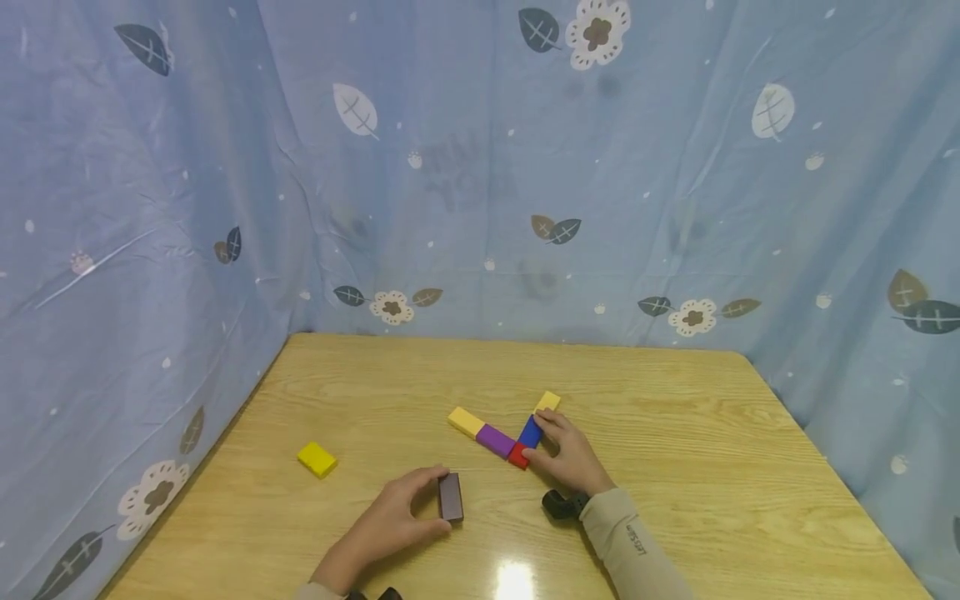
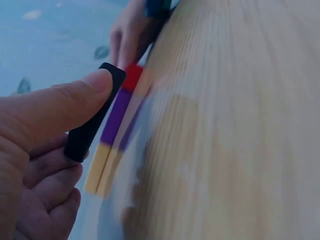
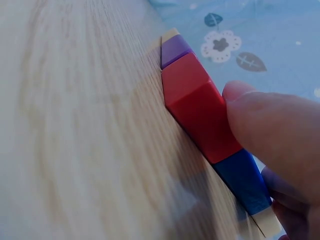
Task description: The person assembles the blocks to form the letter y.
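My left hand [image 1: 396, 518] pinches a dark block [image 1: 451, 497] between thumb and fingers, one at each end. In the left wrist view the thumb lies against the upper end of this block. My right hand [image 1: 573, 460] rests at a V of joined blocks. Its thumb touches the red block [image 3: 202, 110], and its fingertips lie along the blue block [image 1: 530, 432] near a pale yellow block [image 1: 549, 401]. From the red block at the corner, the other arm runs through a purple block [image 1: 496, 442] to another pale yellow block [image 1: 466, 422].
A bright yellow block [image 1: 317, 459] lies alone on the left of the wooden table [image 1: 675, 417]. Blue patterned curtain [image 1: 480, 167] hangs behind the table and along both sides. Light glares on the tabletop near the front edge.
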A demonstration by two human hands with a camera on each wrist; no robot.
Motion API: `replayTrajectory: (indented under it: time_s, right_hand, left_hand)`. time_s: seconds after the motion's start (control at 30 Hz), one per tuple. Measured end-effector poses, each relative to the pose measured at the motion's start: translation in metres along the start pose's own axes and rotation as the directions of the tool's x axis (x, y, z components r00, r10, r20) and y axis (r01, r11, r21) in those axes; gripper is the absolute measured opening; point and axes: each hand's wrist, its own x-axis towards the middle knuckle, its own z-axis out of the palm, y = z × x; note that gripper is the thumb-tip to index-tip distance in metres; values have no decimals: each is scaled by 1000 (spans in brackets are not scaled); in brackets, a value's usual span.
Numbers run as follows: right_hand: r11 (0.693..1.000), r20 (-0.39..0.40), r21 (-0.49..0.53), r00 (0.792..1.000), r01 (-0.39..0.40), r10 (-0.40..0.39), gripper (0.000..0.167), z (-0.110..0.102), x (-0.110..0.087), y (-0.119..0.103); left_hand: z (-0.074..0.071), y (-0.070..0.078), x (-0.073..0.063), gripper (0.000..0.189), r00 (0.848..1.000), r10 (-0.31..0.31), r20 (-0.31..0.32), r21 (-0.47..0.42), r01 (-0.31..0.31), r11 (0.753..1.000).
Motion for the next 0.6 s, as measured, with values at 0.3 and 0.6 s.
replayTrajectory:
  time_s: [0.3,0.6]
  right_hand:
    - [1000,-1,4,1000,-19,19,66,4,-1,-1]
    - [1000,-25,-16,1000,4,-4,67,3,1,3]
  left_hand:
    - [25,15,35,69,983,157,95,49,-163,985]
    - [43,20,63,70,966,149,209,97,-172,980]
